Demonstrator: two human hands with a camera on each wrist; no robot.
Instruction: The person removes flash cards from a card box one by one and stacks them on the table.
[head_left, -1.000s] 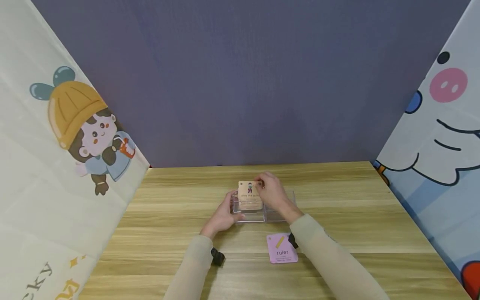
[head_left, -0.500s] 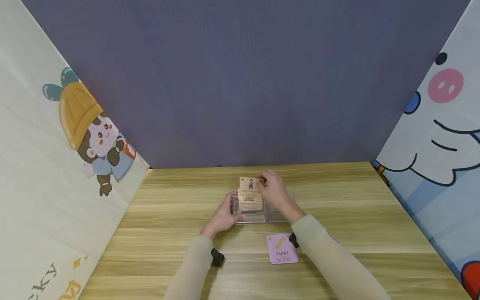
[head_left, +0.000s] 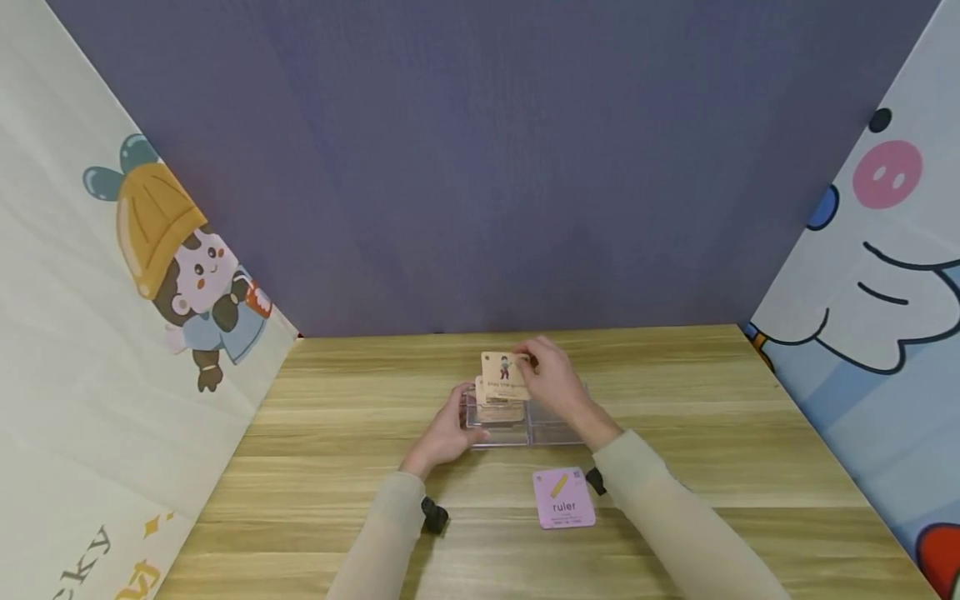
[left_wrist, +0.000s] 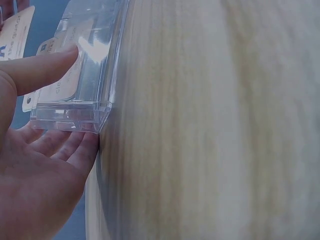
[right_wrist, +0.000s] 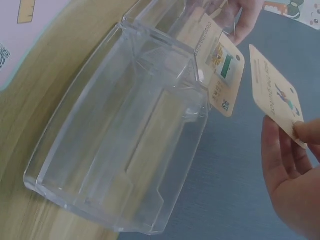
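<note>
Between thumb and fingers my right hand (head_left: 557, 382) pinches a peach flash card (head_left: 501, 371) by its right edge; it shows a guitar player. In the right wrist view this card (right_wrist: 274, 90) is apart from the holder, above its back edge. My left hand (head_left: 444, 432) grips the left end of a clear plastic card holder (head_left: 501, 436), thumb across the front and fingers around the end. Other peach cards (right_wrist: 229, 75) stand in the holder's left compartment, partly covered in the head view by the raised card. The right compartment (right_wrist: 115, 135) holds nothing.
A pink card (head_left: 564, 500) marked "ruler" lies face up on the wooden table (head_left: 337, 492), in front of the holder and near the right sleeve. A dark panel (head_left: 480, 167) rises behind the table's far edge, with printed cloths (head_left: 82, 350) at the sides.
My right hand has lifted the guitar card up and slightly right out of the left compartment, uncovering the card behind. My left hand stays on the holder.
</note>
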